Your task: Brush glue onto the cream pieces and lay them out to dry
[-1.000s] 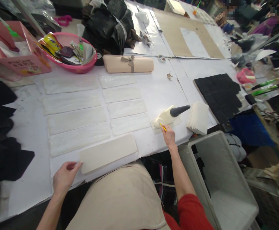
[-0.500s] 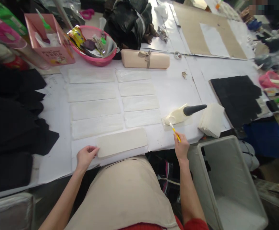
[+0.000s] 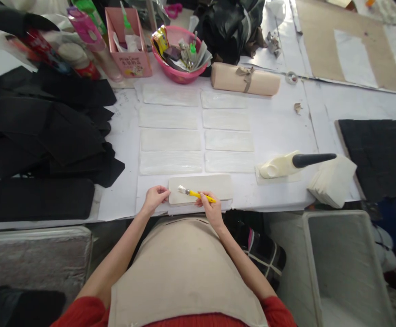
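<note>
My right hand grips a yellow-handled brush, whose pale bristles are over the left part of a beige rectangular panel. At the panel's left end, my left hand pinches its edge between thumb and fingers. Beyond the panel lie several whitish strips in two columns. To the right, a cream-coated container with a dark handle lies on a small pale sheet.
Black pieces are heaped at the left. A pink basket and a beige roll stand behind the strips. White pieces are stacked right, above a grey bin.
My right hand has carried the brush left from the cream-coated container to the beige panel. My left hand stays at the panel's left end. The camera view has turned left.
</note>
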Motion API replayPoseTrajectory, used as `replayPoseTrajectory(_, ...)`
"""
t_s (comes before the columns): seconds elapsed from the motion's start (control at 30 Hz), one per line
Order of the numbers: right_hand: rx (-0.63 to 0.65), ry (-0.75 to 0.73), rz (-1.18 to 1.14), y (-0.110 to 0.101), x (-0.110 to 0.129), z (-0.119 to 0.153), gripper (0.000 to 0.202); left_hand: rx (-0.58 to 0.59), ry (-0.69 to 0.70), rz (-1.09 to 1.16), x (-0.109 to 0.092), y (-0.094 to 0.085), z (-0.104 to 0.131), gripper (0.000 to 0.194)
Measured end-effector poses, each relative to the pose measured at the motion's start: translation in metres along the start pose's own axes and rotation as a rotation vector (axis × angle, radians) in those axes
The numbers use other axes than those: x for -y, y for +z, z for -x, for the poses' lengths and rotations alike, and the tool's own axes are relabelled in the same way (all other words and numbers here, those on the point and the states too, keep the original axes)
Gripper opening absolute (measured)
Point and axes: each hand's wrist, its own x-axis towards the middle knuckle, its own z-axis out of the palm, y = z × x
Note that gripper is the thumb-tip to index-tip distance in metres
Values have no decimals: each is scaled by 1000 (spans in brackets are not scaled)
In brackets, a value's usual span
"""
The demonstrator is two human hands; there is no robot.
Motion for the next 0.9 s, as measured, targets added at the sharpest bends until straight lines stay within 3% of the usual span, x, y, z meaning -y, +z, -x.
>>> replayPoseTrajectory(0.1, 18, 3, 19, 20, -11, -3, 37, 20, -9, 39, 0, -1, -1, 25)
replayPoseTrajectory(0.17, -22, -1, 36, 18, -16, -4, 38, 33, -10, 55, 1, -2, -2, 24)
replayPoseTrajectory(0.27, -182, -21, 77, -11, -19, -5, 43, 48, -2, 71, 4, -3, -3, 22)
replayPoseTrajectory(0.4, -517, -100, 208, -64, -12, 3, 49, 55, 11, 77, 6, -4, -5, 20)
replayPoseTrajectory(0.47, -623, -171, 300, -72, -5, 9, 47, 63, 14, 78, 6, -4, -6, 19)
replayPoseTrajectory(0.53, -606, -211, 323, -62, 2, 14, 43, 73, 11, 84, 5, -4, -5, 18)
replayPoseTrajectory(0.73, -206, -142, 122, 22, 5, 10, 38, 78, 8, 103, 2, -4, -4, 14)
replayPoseTrajectory(0.9, -144, -77, 23, 55, 1, -6, 40, 90, -10, 122, 3, -4, -5, 14)
